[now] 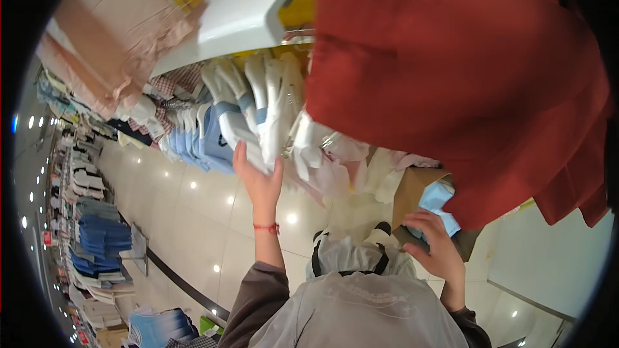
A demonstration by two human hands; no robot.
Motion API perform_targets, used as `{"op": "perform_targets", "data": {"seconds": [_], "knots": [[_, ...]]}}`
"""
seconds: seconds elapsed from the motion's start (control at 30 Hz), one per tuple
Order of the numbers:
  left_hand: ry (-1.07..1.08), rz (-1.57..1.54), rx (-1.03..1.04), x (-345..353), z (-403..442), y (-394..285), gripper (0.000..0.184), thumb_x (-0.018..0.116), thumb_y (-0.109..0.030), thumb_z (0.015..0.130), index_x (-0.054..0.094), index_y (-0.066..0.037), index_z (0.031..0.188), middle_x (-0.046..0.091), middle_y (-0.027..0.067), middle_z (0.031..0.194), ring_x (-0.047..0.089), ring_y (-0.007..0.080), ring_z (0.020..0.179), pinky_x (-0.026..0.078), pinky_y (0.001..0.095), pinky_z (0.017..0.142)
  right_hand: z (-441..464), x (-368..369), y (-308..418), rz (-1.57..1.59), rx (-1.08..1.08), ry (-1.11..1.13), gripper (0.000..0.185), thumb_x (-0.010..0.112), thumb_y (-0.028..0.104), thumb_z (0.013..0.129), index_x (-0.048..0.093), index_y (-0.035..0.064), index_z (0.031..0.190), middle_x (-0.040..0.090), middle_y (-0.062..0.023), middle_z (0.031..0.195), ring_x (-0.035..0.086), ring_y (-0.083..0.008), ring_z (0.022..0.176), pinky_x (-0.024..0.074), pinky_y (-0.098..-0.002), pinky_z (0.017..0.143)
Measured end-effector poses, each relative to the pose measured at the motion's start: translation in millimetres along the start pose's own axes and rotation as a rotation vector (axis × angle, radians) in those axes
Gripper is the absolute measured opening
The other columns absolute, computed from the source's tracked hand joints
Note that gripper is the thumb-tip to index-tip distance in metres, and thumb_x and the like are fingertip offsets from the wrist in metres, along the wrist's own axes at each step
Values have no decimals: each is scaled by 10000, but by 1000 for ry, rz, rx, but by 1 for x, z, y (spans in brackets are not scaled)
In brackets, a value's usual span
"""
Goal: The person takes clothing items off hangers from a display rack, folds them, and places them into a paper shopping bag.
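My left hand (pixel 260 177) is raised at the lower edge of a row of white garments (pixel 266 103) with blue bands, its thumb and fingers spread. Whether it touches the cloth is hard to tell. A red cord circles that wrist. My right hand (pixel 433 245), its fingers apart and slightly curled, hangs in front of an open brown cardboard box (pixel 412 192). Light blue items (pixel 438 197) lie inside the box. A large dark red garment (pixel 445 84) hangs over the upper right, above my right hand. Nothing shows in either hand.
Blue garments (pixel 216 138) and checked ones hang left of the white row. A white shelf (pixel 248 22) runs above them, with pink clothing (pixel 122 32) at the upper left. Across the tiled floor (pixel 193 212) stand racks of denim (pixel 103 235). A pale panel (pixel 548 264) is at the lower right.
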State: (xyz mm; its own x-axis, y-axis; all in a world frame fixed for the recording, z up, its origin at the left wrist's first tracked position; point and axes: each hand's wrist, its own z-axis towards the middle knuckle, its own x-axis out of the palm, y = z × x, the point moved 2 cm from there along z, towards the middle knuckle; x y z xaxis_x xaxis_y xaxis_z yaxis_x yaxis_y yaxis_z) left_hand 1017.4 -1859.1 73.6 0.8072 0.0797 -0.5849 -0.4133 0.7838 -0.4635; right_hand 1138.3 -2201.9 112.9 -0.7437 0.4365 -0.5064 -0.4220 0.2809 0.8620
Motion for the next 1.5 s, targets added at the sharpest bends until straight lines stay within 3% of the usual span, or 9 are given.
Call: {"op": "perform_targets", "data": {"seconds": [0.23, 0.43, 0.5, 0.63, 0.83, 1.0, 1.13, 1.23, 1.5], "knots": [[383, -201, -264, 32, 20, 23, 748, 694, -159, 705, 291, 36, 1304, 474, 250, 1201, 511, 396, 1065, 430, 382, 878, 56, 89, 48, 273, -194, 289, 427, 652, 151, 785, 494, 48, 1168, 453, -117, 1239, 414, -300, 1179, 360, -361, 962], [796, -694, -307, 11, 13, 28, 733, 704, -169, 721, 301, 33, 1299, 467, 214, 1210, 541, 320, 1001, 430, 363, 866, 127, 230, 46, 372, -239, 210, 539, 669, 90, 758, 417, 34, 1231, 361, -150, 1297, 362, -276, 1236, 332, -366, 1012], [826, -712, -109, -6, 24, 48, 671, 684, -146, 739, 328, 27, 1281, 460, 199, 1205, 539, 299, 990, 425, 358, 873, 157, 262, 61, 314, -273, 90, 555, 673, 103, 756, 404, 21, 1235, 349, -160, 1317, 338, -287, 1256, 323, -358, 1016], [371, -539, 222, -29, 60, 119, 546, 640, -102, 770, 380, 20, 1235, 450, 171, 1180, 506, 276, 1040, 404, 355, 898, 222, 291, 71, 125, -263, -311, 547, 670, 55, 744, 398, 8, 1216, 350, -163, 1328, 367, -290, 1237, 328, -352, 1011], [215, -755, -169, -11, 119, 227, 484, 621, -63, 775, 399, 11, 1198, 440, 140, 1174, 447, 271, 1125, 381, 383, 931, 300, 312, 109, 295, -325, -449, 562, 702, 16, 710, 397, 8, 1181, 411, -164, 1196, 430, -273, 1170, 377, -360, 982], [307, -978, -363, 31, 128, 272, 600, 653, -104, 775, 320, -19, 1266, 402, 135, 1243, 407, 260, 1173, 342, 404, 976, 353, 342, 99, 4, -154, -797, 617, 742, 163, 708, 416, -11, 1201, 472, -163, 1161, 506, -280, 1013, 425, -345, 851], [427, -1021, -471, 67, 98, 293, 718, 683, -148, 760, 248, -32, 1320, 340, 153, 1318, 349, 276, 1233, 295, 416, 1013, 380, 352, 46, 582, 248, -520, 421, 634, 252, 836, 529, -10, 1148, 626, -64, 990, 567, -180, 941, 415, -289, 826], [424, -964, -524, 70, 87, 319, 797, 698, -172, 749, 193, -41, 1351, 272, 180, 1373, 283, 293, 1282, 243, 417, 1043, 377, 347, 39, 1204, 223, -520, 417, 546, 266, 899, 461, 44, 1242, 543, -82, 1198, 554, -190, 1039, 427, -323, 911], [535, -1214, -739, 89, 103, 381, 878, 664, -205, 787, 48, -47, 1393, 111, 226, 1449, 129, 304, 1356, 179, 385, 1077, 358, 348, 28, 1408, 375, -256, 413, 513, 244, 917, 439, 37, 1267, 547, -68, 1182, 550, -185, 1034, 453, -333, 894]]}}
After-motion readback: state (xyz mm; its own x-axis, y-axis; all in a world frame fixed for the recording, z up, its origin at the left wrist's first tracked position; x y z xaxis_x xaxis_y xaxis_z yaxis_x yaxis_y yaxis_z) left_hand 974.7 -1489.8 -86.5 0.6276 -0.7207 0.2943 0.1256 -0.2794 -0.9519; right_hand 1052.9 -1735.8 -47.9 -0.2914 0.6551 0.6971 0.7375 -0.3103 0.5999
